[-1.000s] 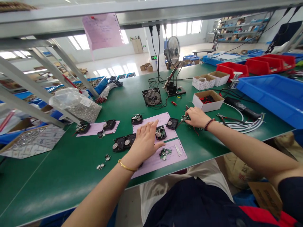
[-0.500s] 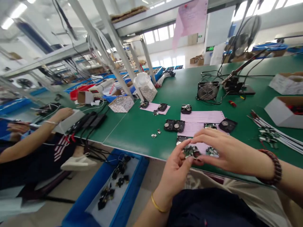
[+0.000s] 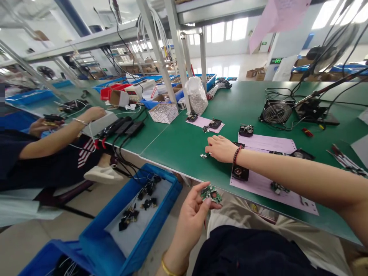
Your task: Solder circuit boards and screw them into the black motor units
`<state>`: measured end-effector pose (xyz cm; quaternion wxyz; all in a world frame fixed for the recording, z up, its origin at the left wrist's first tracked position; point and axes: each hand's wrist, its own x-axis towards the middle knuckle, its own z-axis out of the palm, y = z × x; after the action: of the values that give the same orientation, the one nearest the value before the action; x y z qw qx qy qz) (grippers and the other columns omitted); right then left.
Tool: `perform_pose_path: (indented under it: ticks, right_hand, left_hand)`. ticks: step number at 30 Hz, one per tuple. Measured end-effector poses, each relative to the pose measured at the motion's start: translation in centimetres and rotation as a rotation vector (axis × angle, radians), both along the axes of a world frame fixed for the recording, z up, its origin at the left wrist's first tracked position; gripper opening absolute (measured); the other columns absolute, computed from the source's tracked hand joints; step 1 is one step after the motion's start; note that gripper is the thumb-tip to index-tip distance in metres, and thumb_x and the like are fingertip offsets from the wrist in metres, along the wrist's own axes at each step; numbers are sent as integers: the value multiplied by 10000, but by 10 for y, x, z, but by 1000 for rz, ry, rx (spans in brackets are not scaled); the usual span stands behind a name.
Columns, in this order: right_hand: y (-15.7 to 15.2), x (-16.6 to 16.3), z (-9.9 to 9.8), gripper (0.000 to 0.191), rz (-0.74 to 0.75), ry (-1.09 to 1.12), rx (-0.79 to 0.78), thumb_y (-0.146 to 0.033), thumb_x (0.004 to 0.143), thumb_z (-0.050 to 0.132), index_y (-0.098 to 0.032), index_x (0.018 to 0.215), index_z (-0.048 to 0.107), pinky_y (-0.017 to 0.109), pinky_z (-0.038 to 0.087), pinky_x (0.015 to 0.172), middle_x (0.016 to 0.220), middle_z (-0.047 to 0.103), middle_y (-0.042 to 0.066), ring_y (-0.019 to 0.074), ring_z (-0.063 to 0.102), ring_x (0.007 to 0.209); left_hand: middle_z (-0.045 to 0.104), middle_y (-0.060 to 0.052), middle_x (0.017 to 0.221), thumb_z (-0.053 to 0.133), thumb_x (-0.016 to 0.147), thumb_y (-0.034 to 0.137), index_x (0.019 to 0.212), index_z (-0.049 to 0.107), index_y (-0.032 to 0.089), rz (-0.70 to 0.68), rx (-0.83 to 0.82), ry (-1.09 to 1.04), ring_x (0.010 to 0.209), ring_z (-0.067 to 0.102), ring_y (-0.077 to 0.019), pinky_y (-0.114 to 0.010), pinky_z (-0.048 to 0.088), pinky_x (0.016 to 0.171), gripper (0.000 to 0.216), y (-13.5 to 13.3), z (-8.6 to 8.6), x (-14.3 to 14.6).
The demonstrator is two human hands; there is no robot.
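My left hand (image 3: 193, 214) is closed on a green circuit board (image 3: 211, 194), pinched between thumb and fingers in front of the table's edge. Out over the green table my right hand (image 3: 220, 148) is bent downward, its fingertips curled together at a few small silver parts (image 3: 204, 156). Whatever those fingertips hold is too small or hidden to make out. Just behind the right wrist sit black housings (image 3: 240, 173) with round metal discs, partly covered by the forearm. Another small circuit board (image 3: 278, 188) lies on a pink sheet (image 3: 255, 187) below that forearm.
A black fan (image 3: 275, 112) and a stand with cables are at the back right. Another pink sheet (image 3: 198, 122) carries more black housings. Blue bins (image 3: 169, 199) stand below the table's left edge. A co-worker's arm (image 3: 54, 140) works at far left, beside black adapters (image 3: 126, 128).
My right hand has left the circuit board and moved left and forward to the small silver parts. My left hand keeps the board, now lower and slightly left. The view has turned left.
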<state>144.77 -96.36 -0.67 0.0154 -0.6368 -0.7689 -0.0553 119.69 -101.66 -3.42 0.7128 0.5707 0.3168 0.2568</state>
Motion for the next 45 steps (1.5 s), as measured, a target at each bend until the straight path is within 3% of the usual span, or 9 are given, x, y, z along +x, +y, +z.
perform_pose_path:
  ticks: [5,11,14,17,21,26,30,45]
  right_hand:
    - [-7,-1,1,237,9,-26,-38,-135,974,489,-100,1014,720,405,396,874,1114,661,209,314,591,1073]
    - [-27,-3,22,148,-34,79,-139,-166,916,583,-175,1021,688,307,422,724,951,755,81,218,674,851]
    - [-44,1,38,149,-61,133,-155,-178,906,579,-195,978,708,293,432,721,955,767,58,203,681,844]
    - [-67,8,53,182,-41,298,-171,-178,914,555,-194,934,735,289,455,778,980,772,53,190,679,873]
    - [-99,11,65,164,-70,720,-319,-282,907,604,-180,984,707,254,468,653,813,745,19,138,644,693]
    - [-124,6,60,154,-109,1065,-505,-316,880,630,-165,864,655,230,464,621,733,690,-1,113,603,659]
    - [-134,2,52,123,-153,1097,-471,-268,888,612,-156,882,664,225,449,623,723,673,-9,103,575,648]
    - [-141,-1,42,194,-146,1178,-477,-347,888,659,-154,870,645,215,440,581,736,691,9,105,584,631]
  left_hand:
    - [767,-62,967,752,849,456,1240,609,211,-15,-19,-22,806,767,-223,-352,576,828,484,-2,-1,3]
    - [767,-61,919,805,795,454,1229,646,184,1,-74,-43,769,758,-215,-367,583,831,535,-2,-2,12]
    - [772,-62,881,817,782,443,1215,666,160,-14,-119,-48,747,748,-203,-362,585,837,538,-3,0,17]
    - [783,-67,872,827,773,428,1200,676,144,-45,-173,-68,725,737,-185,-339,588,823,534,-6,3,23]
    - [790,-73,859,830,775,413,1178,693,132,-131,-248,-85,695,733,-171,-307,592,773,510,-11,6,30]
    - [796,-78,879,836,776,388,1195,695,124,-208,-310,-108,728,752,-181,-290,601,755,515,-14,9,39]
    - [802,-63,915,833,780,348,1189,706,134,-208,-307,-107,685,743,-149,-264,597,751,479,-16,12,45]
    - [799,-73,917,842,761,343,1172,685,103,-224,-302,-95,688,744,-152,-253,589,737,501,-22,17,53]
